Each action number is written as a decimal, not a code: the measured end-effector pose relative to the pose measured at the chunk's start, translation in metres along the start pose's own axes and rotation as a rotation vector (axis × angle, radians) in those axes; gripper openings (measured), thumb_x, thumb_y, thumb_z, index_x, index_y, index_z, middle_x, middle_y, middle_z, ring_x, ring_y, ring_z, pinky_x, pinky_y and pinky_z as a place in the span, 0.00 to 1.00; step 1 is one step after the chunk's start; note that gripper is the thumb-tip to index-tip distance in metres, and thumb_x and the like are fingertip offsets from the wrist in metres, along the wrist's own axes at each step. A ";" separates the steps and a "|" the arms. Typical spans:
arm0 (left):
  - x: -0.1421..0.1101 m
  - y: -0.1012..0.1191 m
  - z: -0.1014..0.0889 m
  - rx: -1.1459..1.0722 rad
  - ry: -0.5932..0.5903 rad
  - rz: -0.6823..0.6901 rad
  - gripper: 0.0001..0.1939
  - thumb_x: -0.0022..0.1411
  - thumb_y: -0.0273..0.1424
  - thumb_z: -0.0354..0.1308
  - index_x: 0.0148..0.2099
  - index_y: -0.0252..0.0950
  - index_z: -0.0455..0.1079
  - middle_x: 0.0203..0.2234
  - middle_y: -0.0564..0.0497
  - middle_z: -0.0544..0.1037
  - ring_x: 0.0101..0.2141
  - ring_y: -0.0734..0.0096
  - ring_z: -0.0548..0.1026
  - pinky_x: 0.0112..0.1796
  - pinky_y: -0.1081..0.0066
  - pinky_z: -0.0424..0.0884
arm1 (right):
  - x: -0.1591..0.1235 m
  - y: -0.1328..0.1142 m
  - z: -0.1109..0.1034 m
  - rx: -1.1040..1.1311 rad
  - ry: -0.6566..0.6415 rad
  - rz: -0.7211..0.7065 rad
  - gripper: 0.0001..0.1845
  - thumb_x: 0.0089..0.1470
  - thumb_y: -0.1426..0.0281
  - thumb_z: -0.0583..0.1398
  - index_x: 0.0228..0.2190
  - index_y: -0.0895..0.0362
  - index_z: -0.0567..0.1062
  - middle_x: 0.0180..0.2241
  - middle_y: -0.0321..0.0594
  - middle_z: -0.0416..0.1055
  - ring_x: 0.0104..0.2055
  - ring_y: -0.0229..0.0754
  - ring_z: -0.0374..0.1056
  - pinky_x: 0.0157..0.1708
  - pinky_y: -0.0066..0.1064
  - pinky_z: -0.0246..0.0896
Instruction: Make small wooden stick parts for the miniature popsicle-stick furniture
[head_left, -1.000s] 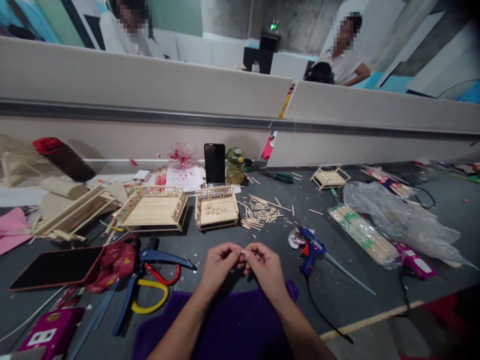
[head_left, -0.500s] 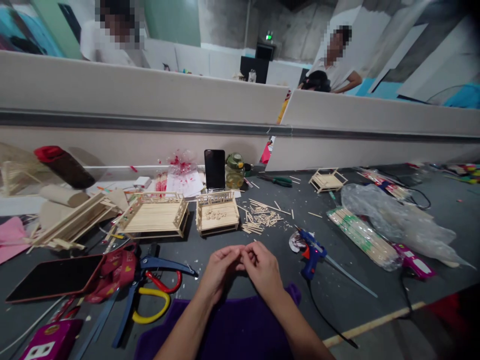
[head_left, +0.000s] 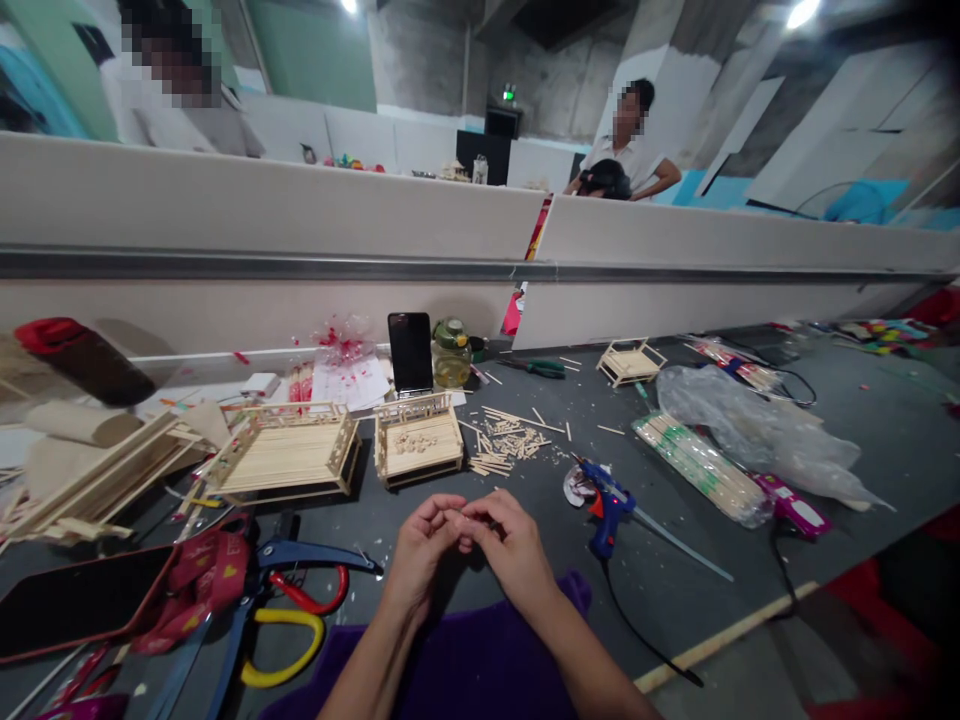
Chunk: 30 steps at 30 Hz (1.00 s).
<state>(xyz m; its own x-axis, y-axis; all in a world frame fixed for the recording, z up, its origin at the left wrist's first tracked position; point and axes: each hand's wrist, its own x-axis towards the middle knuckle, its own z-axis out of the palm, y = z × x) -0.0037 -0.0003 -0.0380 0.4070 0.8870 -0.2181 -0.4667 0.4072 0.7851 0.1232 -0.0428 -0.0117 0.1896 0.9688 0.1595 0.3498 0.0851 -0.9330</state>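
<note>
Above grey table (head_left: 551, 525): left hand (head_left: 418, 548) and right hand (head_left: 510, 548), fingertips together in narrow pinch; cannot tell whether on anything. Just beyond hands, small stick bench (head_left: 441, 462) with wooden bits (head_left: 416, 440) on seat. Right of bench, touching or nearly so, loose heap of sticks (head_left: 512, 440). Right of right hand, glue gun (head_left: 611, 505) on its side. Under forearms, purple cloth (head_left: 480, 655).

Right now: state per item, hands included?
Left hand: fingertips together, any held piece hidden
Right hand: fingers curled, at left fingertips
Upright phone: screen dark
Flat phone: screen dark
Green-topped jar: lid on
Glue gun: lying down
Blue-handled tool: handles spread
Small stick bench: holding wood bits
Loose sticks: scattered
Stick pack: wrapped
</note>
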 end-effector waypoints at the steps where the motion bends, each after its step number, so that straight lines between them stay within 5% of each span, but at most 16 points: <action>1: -0.001 0.001 0.001 0.025 -0.009 0.001 0.15 0.49 0.31 0.69 0.39 0.34 0.72 0.21 0.54 0.76 0.22 0.77 0.72 0.28 0.76 0.68 | 0.000 0.002 -0.002 0.060 -0.006 0.030 0.06 0.55 0.66 0.62 0.32 0.54 0.79 0.30 0.35 0.68 0.25 0.34 0.67 0.24 0.24 0.60; 4: -0.003 0.002 0.005 0.101 -0.032 -0.014 0.14 0.52 0.31 0.68 0.40 0.32 0.72 0.21 0.53 0.75 0.23 0.76 0.72 0.29 0.76 0.67 | -0.003 0.004 -0.008 0.117 -0.008 0.034 0.05 0.54 0.68 0.63 0.30 0.54 0.80 0.28 0.34 0.68 0.25 0.34 0.67 0.22 0.23 0.59; 9: -0.003 0.002 0.006 0.175 -0.014 -0.020 0.14 0.53 0.34 0.65 0.40 0.33 0.70 0.21 0.54 0.75 0.21 0.77 0.69 0.25 0.75 0.65 | -0.012 -0.007 -0.018 -0.112 0.076 -0.096 0.09 0.59 0.71 0.56 0.29 0.56 0.75 0.29 0.36 0.68 0.31 0.36 0.65 0.28 0.25 0.57; 13: -0.002 -0.001 0.004 0.321 0.165 0.115 0.14 0.55 0.39 0.62 0.39 0.34 0.70 0.14 0.62 0.62 0.16 0.81 0.57 0.19 0.79 0.53 | -0.016 -0.010 -0.015 -0.366 0.021 -0.161 0.14 0.60 0.69 0.56 0.22 0.56 0.68 0.23 0.32 0.62 0.26 0.35 0.60 0.27 0.26 0.50; 16: -0.003 -0.001 0.007 0.426 0.231 0.276 0.17 0.55 0.38 0.63 0.44 0.36 0.68 0.14 0.65 0.55 0.16 0.81 0.55 0.20 0.79 0.54 | -0.017 -0.006 -0.011 -0.430 -0.026 -0.155 0.12 0.58 0.70 0.59 0.22 0.55 0.68 0.24 0.32 0.64 0.27 0.35 0.62 0.28 0.26 0.51; 20: -0.006 0.001 0.011 0.591 0.260 0.580 0.27 0.57 0.32 0.62 0.58 0.40 0.61 0.26 0.57 0.70 0.29 0.72 0.71 0.35 0.72 0.68 | -0.018 -0.010 -0.015 -0.353 -0.020 -0.175 0.07 0.59 0.76 0.55 0.32 0.55 0.71 0.33 0.36 0.69 0.35 0.37 0.66 0.35 0.25 0.56; 23: -0.008 0.003 0.007 0.785 0.257 0.734 0.19 0.59 0.31 0.60 0.53 0.42 0.68 0.40 0.48 0.75 0.44 0.62 0.72 0.49 0.61 0.66 | -0.022 -0.017 -0.021 -0.426 -0.037 -0.240 0.08 0.61 0.74 0.53 0.30 0.55 0.70 0.30 0.36 0.70 0.35 0.39 0.66 0.37 0.27 0.55; 26: -0.008 0.001 0.000 0.898 0.267 0.782 0.08 0.62 0.31 0.56 0.42 0.42 0.75 0.35 0.49 0.78 0.46 0.59 0.72 0.55 0.56 0.60 | -0.027 -0.017 -0.022 -0.570 -0.056 -0.250 0.15 0.63 0.69 0.53 0.23 0.55 0.68 0.24 0.35 0.69 0.30 0.39 0.65 0.34 0.28 0.52; 30: -0.009 -0.002 -0.002 0.910 0.288 0.816 0.10 0.63 0.31 0.54 0.44 0.41 0.75 0.31 0.50 0.78 0.44 0.59 0.73 0.53 0.58 0.62 | -0.025 -0.001 -0.025 -0.527 -0.054 -0.110 0.11 0.61 0.71 0.54 0.26 0.54 0.69 0.26 0.34 0.70 0.28 0.37 0.66 0.29 0.26 0.51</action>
<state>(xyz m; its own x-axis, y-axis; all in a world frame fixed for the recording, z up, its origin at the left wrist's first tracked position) -0.0079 -0.0089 -0.0389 0.0158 0.8712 0.4906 0.2558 -0.4779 0.8404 0.1412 -0.0732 -0.0072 0.0835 0.9724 0.2179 0.7803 0.0722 -0.6213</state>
